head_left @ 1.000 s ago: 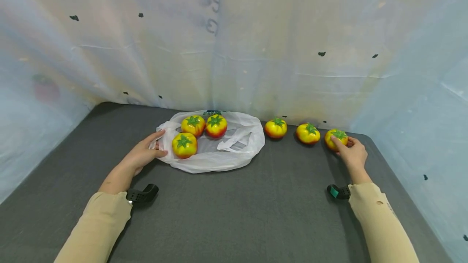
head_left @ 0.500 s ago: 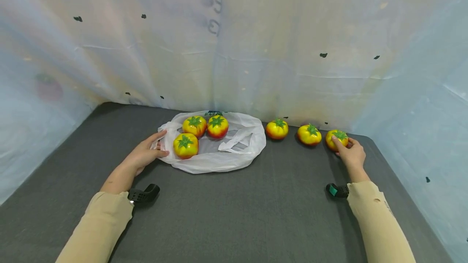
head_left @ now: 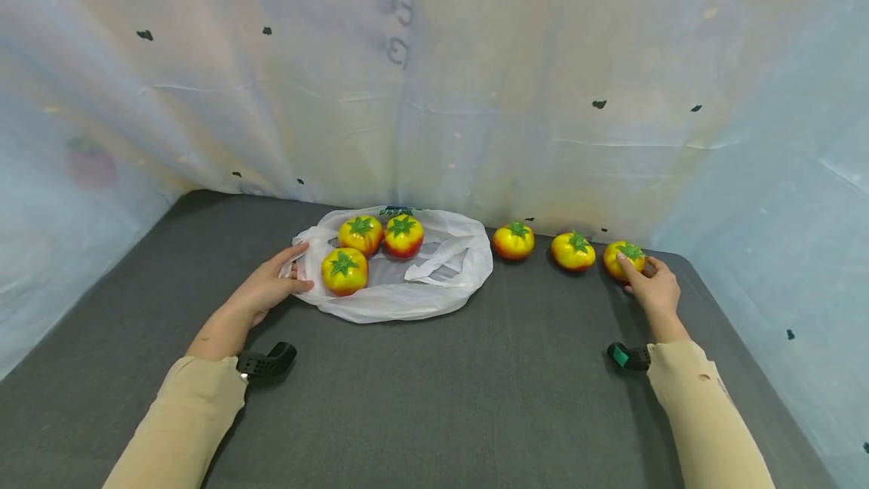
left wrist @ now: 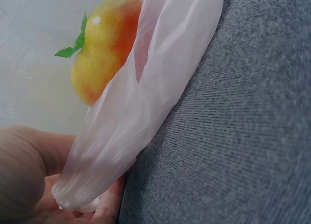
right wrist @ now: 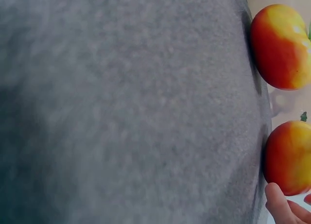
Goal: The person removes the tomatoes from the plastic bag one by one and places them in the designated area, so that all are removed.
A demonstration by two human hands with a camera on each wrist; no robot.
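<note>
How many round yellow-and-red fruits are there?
6: three fruits in the white plastic bag, two right of it on the grey table, one in the right hand. Bag folds might hide more.

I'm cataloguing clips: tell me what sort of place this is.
Likely a screened-off, staged workspace: a dark tabletop, pale creased sheeting behind and beside it, and three tomato-like fruits lined up.

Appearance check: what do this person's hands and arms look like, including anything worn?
The left hand and right hand are ungloved. The left sleeve and right sleeve are beige. A black left wrist device and black right wrist device are worn; the right one shows a green patch.
</note>
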